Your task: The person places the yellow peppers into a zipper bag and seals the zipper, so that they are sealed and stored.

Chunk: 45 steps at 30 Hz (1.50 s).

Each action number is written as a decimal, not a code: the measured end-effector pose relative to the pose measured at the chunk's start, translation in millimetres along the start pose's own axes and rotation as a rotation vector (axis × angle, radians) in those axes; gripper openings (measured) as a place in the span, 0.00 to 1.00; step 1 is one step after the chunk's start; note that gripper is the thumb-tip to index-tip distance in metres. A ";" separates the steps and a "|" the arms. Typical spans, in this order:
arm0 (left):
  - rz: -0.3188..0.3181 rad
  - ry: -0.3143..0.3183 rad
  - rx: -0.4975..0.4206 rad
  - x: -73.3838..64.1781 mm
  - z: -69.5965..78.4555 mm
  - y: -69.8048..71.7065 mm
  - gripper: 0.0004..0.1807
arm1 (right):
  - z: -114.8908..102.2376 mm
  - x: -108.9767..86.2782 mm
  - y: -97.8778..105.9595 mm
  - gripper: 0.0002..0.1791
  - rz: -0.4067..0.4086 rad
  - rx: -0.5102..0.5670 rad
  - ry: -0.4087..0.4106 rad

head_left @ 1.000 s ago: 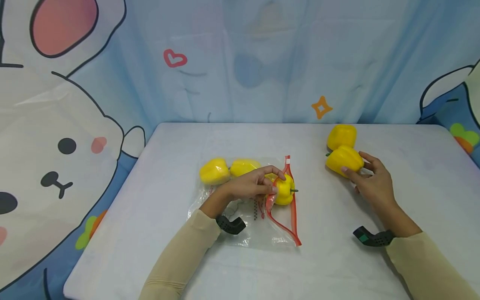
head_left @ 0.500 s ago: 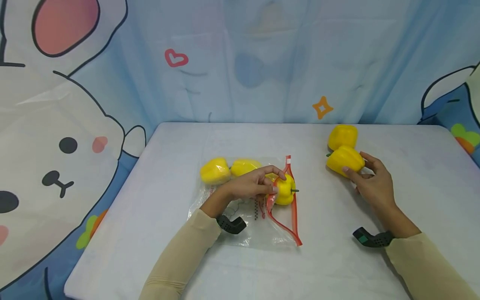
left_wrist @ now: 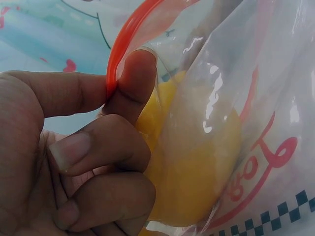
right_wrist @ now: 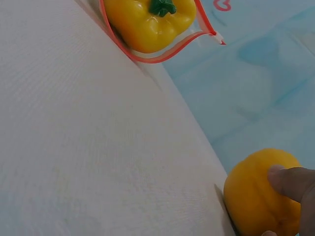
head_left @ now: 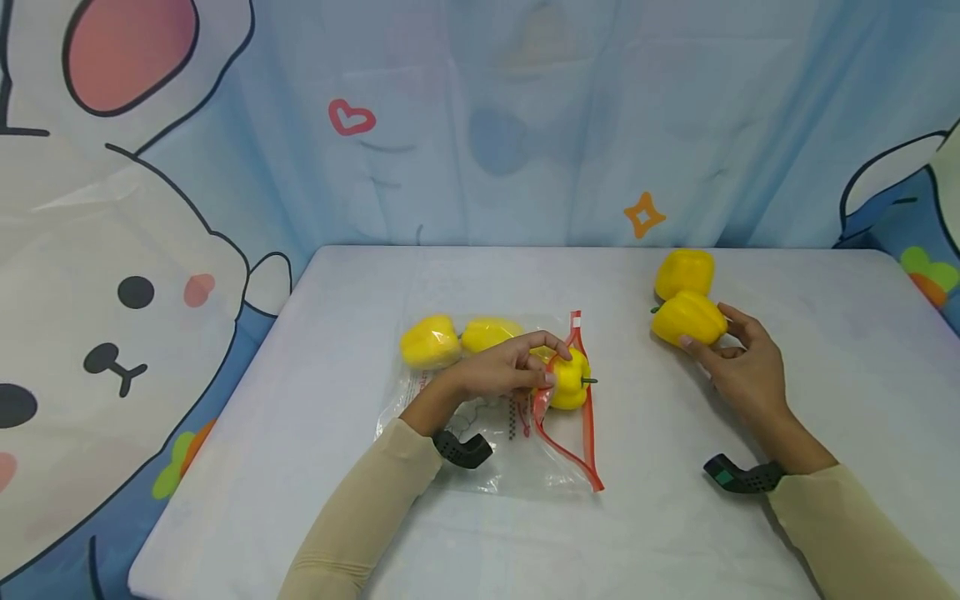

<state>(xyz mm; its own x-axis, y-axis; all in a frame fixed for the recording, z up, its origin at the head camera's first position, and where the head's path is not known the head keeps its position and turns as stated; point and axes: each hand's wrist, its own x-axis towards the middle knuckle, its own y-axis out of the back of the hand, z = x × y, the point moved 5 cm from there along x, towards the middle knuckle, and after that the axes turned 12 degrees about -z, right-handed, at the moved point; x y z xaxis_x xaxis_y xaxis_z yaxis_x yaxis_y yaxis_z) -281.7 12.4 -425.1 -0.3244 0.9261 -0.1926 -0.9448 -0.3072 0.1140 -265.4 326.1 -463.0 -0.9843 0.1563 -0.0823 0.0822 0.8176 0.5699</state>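
Note:
In the head view my left hand (head_left: 502,367) pinches the red zip edge of a clear zip bag (head_left: 480,479) lying on the table. The left wrist view shows that red rim (left_wrist: 114,64) between thumb and index finger, the other fingers curled. A yellow bell pepper (head_left: 573,382) sits in the bag's mouth, its green stem (right_wrist: 161,7) facing out. Two more yellow peppers (head_left: 429,342) (head_left: 489,333) lie deeper inside, partly behind the hand. At the right, my right hand (head_left: 750,367) holds another yellow bell pepper (head_left: 688,317) between thumb (right_wrist: 285,179) and fingers.
Just behind the held pepper stands one more yellow bell pepper (head_left: 686,273), near the table's back edge. A white cloth covers the table (head_left: 300,467). A printed blue curtain (head_left: 510,125) hangs behind it.
Both hands stay almost still. The right thumb has shifted slightly left on the pepper; the left hand keeps its grip on the bag's edge.

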 end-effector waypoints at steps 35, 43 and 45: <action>-0.003 -0.011 -0.010 -0.4 0.7 -0.6 0.18 | -4.1 -3.4 -1.1 0.43 0.078 -0.016 0.098; -0.007 -0.010 -0.025 -0.3 1.4 -0.7 0.18 | -2.7 -2.1 0.1 0.44 0.078 0.010 0.100; -0.007 -0.008 -0.025 -0.4 1.4 -0.7 0.19 | -2.7 -2.0 -0.6 0.43 0.060 0.033 0.106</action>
<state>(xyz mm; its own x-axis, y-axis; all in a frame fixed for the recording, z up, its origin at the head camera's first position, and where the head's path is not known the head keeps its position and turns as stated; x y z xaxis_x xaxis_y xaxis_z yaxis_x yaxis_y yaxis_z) -280.9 12.6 -423.8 -0.3175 0.9300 -0.1852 -0.9479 -0.3061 0.0880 -263.9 323.8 -460.9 -0.9883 0.1474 0.0389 0.1447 0.8266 0.5439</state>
